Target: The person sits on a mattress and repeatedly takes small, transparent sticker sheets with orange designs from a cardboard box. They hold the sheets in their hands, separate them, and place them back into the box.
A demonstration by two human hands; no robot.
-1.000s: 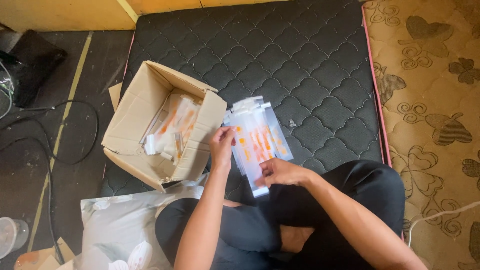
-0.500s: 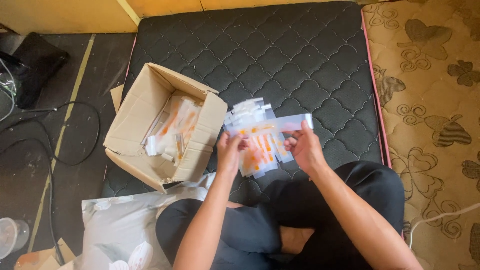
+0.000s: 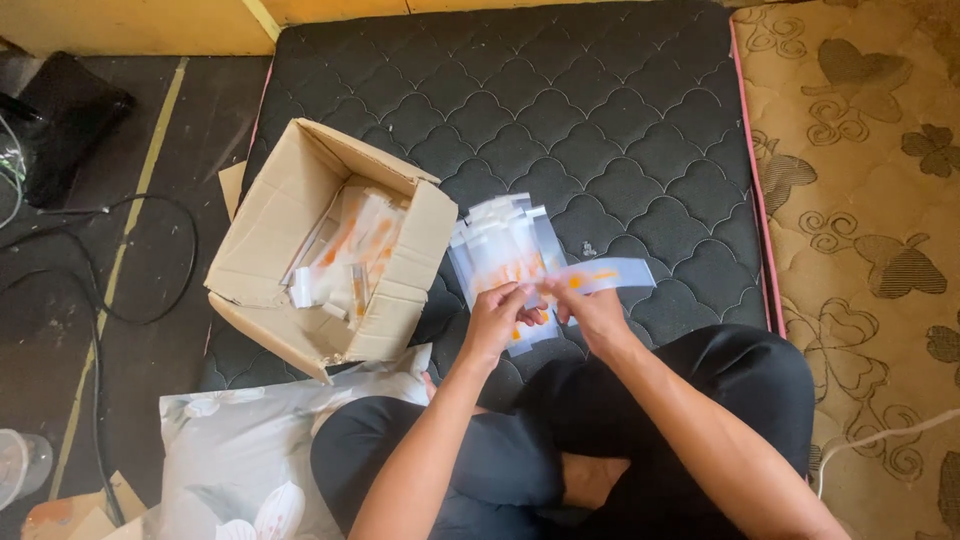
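While I sit cross-legged on the floor, the black quilted mattress fills most of what lies ahead of me, with a beige patterned rug along its right edge. On the mattress's left side an open cardboard box rests tilted, its flaps spread, holding more clear packets with orange contents. A floral pillow lies against my left knee, just below the box. Dark cables loop across the floor to the left. Above my lap, a stack of clear plastic packets lies fanned on the mattress, just right of the box. My left hand pinches the near end of that stack. My right hand grips a single packet, drawn out sideways to the right, its orange piece showing through.
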